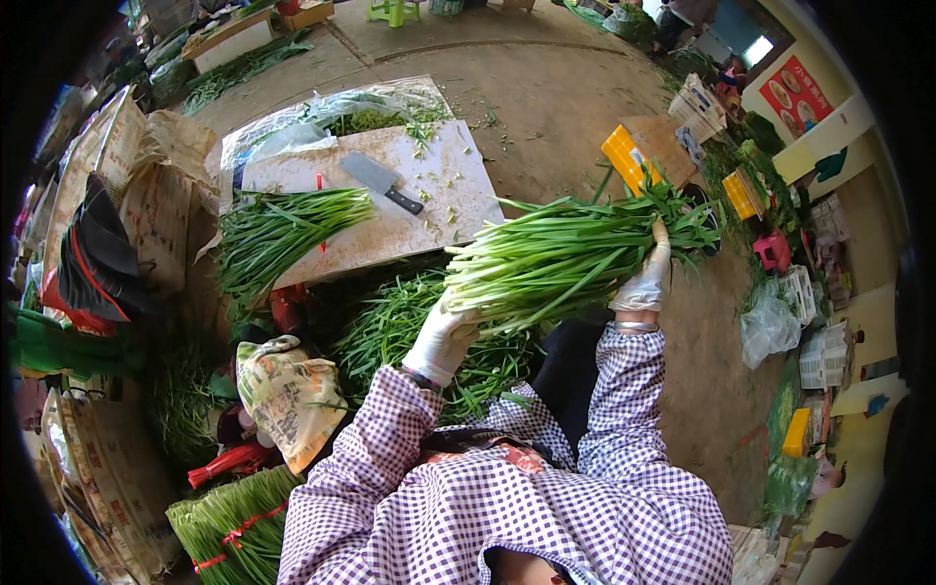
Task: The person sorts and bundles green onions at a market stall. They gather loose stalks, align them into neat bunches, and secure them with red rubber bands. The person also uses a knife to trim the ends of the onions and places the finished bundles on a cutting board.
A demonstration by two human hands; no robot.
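Note:
A large bundle of garlic chives (548, 252) is held out between my two white-gloved hands. My left hand (446, 333) grips it by the pale stem ends, while my right hand (654, 267) holds it near the leafy green end. Ahead and to the left, a smaller bunch of chives (292, 219) lies over a red tie on a low white board (281, 270). Beside that bunch rests a cleaver with a black handle (376, 179), with cut stem bits scattered near it. A loose heap of chives (402, 322) lies below the held bundle, close to my lap.
Bound green bundles with red ties (241, 523) stand at the lower left, near red ties (230, 464) and a patterned plastic bag (289, 395). Woven sacks (153, 219) stand at the left. White crates (823, 355) and vegetables line the right side. People are partly visible farther off.

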